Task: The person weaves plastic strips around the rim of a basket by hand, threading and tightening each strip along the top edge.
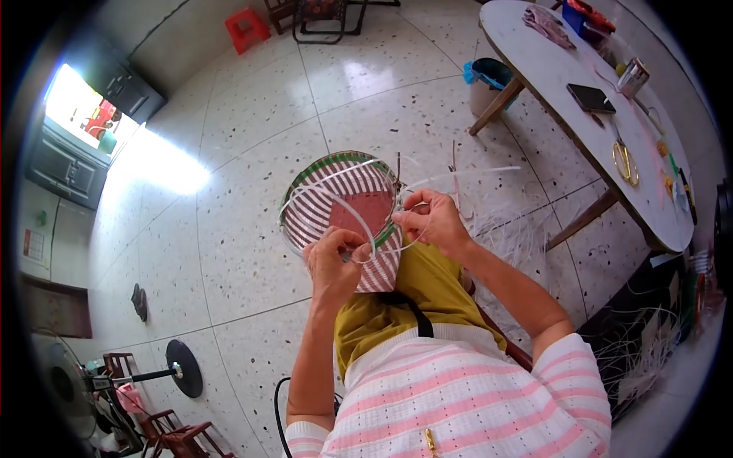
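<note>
A woven basket point(309, 204) in red-brown and white stripes, with a green band at its rim, rests against my lap and tilts away from me. My left hand point(336, 263) is closed at the near side of the rim, its fingers pinching a white plastic strip point(365, 221) that loops over the opening. My right hand point(434, 221) pinches the white strip at the right part of the rim. Other lengths of strip arc across the basket mouth and stick out to the right. My fingers partly hide the rim where they work.
On the right stands a white table point(527, 46) bearing gold-handled scissors point(626, 162), a phone point(590, 98) and a can point(633, 77). A lined bin point(489, 76) is beside its leg. Loose white strips point(508, 233) lie on the floor. A red stool point(247, 30) stands far off.
</note>
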Demonstrator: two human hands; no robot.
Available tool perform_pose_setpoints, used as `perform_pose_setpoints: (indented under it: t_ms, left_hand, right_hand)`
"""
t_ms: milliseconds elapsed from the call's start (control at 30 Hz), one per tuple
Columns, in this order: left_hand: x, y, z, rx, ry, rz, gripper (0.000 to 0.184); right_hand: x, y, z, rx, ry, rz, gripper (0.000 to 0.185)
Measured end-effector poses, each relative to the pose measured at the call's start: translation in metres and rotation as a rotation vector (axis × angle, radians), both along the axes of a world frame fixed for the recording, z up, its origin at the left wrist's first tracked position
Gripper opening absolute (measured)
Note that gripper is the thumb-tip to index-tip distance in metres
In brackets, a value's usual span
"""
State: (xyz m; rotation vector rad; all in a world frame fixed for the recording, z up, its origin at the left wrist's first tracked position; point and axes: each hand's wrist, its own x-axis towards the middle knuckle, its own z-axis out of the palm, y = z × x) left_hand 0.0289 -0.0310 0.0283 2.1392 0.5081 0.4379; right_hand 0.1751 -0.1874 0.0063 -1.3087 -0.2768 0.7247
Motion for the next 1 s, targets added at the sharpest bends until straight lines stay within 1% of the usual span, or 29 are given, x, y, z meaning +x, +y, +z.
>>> perform_pose_setpoints:
  t_ms: [133,167,233,267,333,367,433,467,533,567,633,667,733,767,833,867,933,967,1000]
  left_hand:
    - [0.000,0.000,-0.001,-0.003,-0.003,0.007,0.016]
    - [0.000,0.000,-0.001,-0.006,-0.003,0.010,0.016]
    - [-0.001,-0.001,-0.002,0.001,0.012,0.026,0.015]
    - [-0.002,-0.001,-0.003,-0.002,0.012,0.028,0.015]
    - [-0.002,-0.002,-0.003,-0.008,-0.004,0.027,0.016]
    - [-0.001,-0.002,-0.003,-0.012,-0.005,0.031,0.016]
    - [0.000,-0.003,-0.003,0.114,-0.157,0.003,0.017]
    - [0.000,-0.003,-0.003,0.111,-0.158,0.006,0.017]
    - [0.001,-0.002,-0.003,0.120,-0.152,0.019,0.018]
    - [0.001,-0.002,-0.002,0.118,-0.156,0.027,0.018]
    - [-0.003,-0.004,-0.001,0.040,-0.024,0.050,0.015]
    - [-0.004,-0.004,-0.002,0.038,-0.025,0.059,0.015]
    - [-0.004,-0.002,-0.006,0.020,-0.014,0.073,0.015]
    - [-0.004,-0.002,-0.007,0.033,-0.026,0.075,0.015]
    - [-0.005,-0.004,-0.005,0.070,-0.032,0.081,0.015]
    - [-0.006,-0.005,-0.004,0.112,-0.036,0.072,0.015]
    - [-0.007,-0.005,-0.003,0.115,-0.039,0.073,0.015]
    - [-0.008,-0.006,-0.001,0.114,-0.040,0.071,0.015]
    - [-0.009,-0.007,0.000,0.114,-0.041,0.066,0.015]
  right_hand:
    - [-0.009,0.005,0.003,-0.011,-0.163,-0.029,0.013]
    - [-0.012,0.006,-0.001,-0.013,-0.163,-0.026,0.013]
    - [-0.017,0.008,-0.012,-0.074,-0.455,-0.045,0.010]
    - [-0.019,0.007,-0.009,-0.076,-0.456,-0.042,0.010]
    - [-0.019,0.004,0.000,-0.188,-0.650,-0.009,0.010]
    - [-0.020,0.005,0.004,-0.190,-0.652,-0.004,0.010]
    - [-0.021,0.007,0.010,-0.069,-0.278,0.057,0.009]
    - [-0.022,0.008,0.004,-0.072,-0.279,0.059,0.009]
    - [-0.023,0.011,-0.010,-0.129,-0.451,-0.005,0.008]
    - [-0.026,0.011,-0.003,-0.130,-0.455,0.003,0.008]
    - [-0.035,0.009,0.011,-0.211,-0.803,-0.057,0.011]
    - [-0.035,0.010,0.007,-0.209,-0.805,-0.048,0.011]
    - [-0.033,0.011,-0.003,-0.114,-1.152,-0.090,0.017]
    - [-0.031,0.010,-0.002,-0.109,-1.156,-0.078,0.017]
    - [-0.029,0.008,0.001,-0.043,-1.308,-0.040,0.016]
    - [-0.030,0.007,0.003,-0.040,-1.307,-0.030,0.016]
    - [-0.031,0.004,0.008,-0.082,-1.296,0.044,0.022]
    - [-0.032,0.003,0.010,-0.084,-1.296,0.051,0.022]
    - [-0.032,0.002,0.012,-0.155,-1.117,0.092,0.025]
